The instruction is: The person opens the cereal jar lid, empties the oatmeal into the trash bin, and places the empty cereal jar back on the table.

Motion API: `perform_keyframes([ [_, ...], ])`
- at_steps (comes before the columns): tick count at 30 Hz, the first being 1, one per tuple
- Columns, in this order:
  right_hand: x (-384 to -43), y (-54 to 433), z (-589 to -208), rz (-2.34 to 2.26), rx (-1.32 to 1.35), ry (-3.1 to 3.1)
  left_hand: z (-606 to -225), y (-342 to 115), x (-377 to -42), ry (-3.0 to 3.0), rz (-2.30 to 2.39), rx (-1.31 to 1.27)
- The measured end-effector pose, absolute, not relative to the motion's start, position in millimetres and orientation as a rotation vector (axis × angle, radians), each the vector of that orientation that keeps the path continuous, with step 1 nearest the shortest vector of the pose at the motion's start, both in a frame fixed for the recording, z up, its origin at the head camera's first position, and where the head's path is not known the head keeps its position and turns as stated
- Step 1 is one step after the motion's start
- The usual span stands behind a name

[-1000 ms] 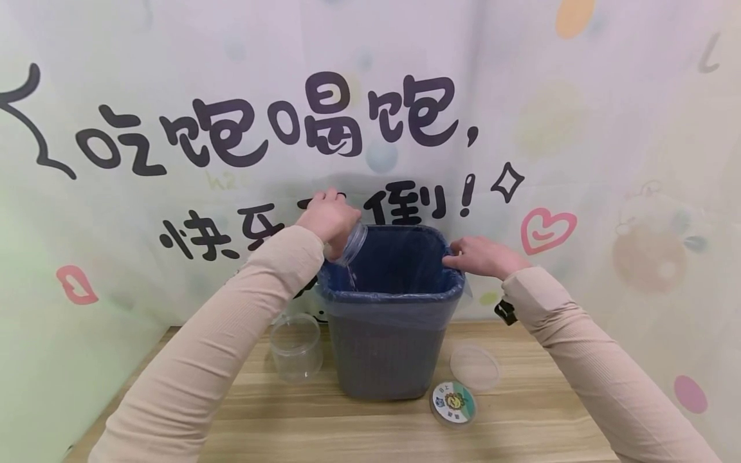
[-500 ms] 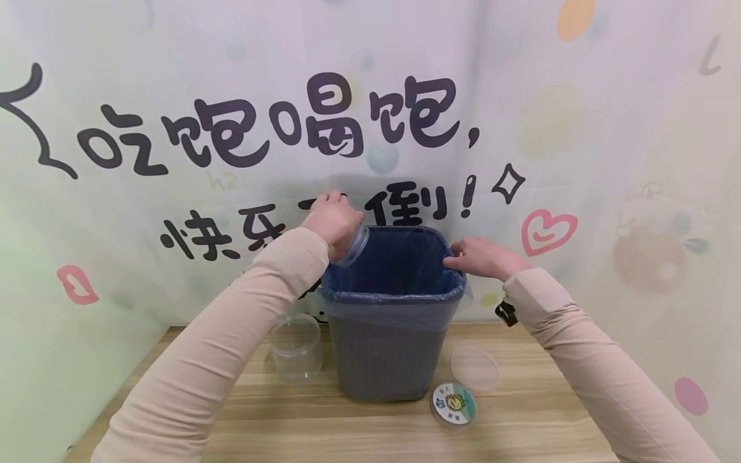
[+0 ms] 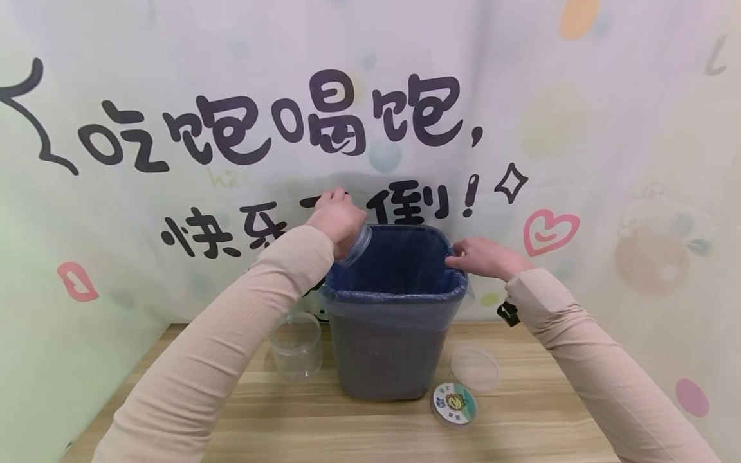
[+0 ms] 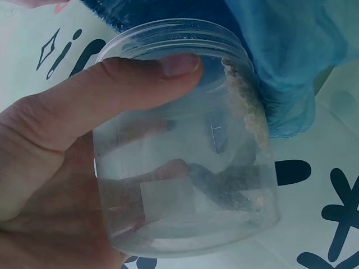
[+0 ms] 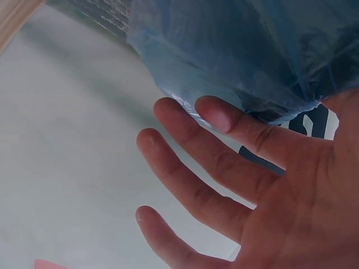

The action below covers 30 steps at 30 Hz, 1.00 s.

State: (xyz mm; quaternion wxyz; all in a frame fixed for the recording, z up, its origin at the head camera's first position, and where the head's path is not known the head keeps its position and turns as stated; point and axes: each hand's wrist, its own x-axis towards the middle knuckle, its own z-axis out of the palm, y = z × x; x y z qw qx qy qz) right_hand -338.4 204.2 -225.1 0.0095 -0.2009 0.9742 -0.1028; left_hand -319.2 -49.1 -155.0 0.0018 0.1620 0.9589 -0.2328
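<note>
My left hand (image 3: pixel 339 222) grips a clear plastic jar (image 4: pixel 185 224), tipped with its mouth over the left rim of a dark trash can (image 3: pixel 388 360). In the left wrist view, the thumb lies across the jar near its threaded neck. A strip of pale, grainy stuff (image 4: pixel 247 109) lies along the jar's inner wall. A blue bag (image 5: pixel 224 50) lines the can and folds over its rim. At the can's right rim my right hand (image 3: pixel 486 257) holds on, thumb inside and fingers outside against the bag; the fingers are spread in the right wrist view.
A second clear jar (image 3: pixel 297 347) stands open on the wooden table (image 3: pixel 324 431), left of the can. To the right lie a clear lid (image 3: pixel 475 368) and a round lid with a printed label (image 3: pixel 454 404). Behind is a printed cloth wall (image 3: pixel 608 161).
Bits falling from the jar's mouth one second ago no longer show. The left hand and jar have shifted slightly right and turned a little. My right hand keeps its place on the rim.
</note>
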Motion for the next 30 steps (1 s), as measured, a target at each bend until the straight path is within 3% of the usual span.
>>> perform_keyframes([
  [30, -336.8, 204.4, -224.8, -0.31, -0.64, 3.055, -156.8, -41.5, -317.3, 3.015, -0.746, 0.503],
])
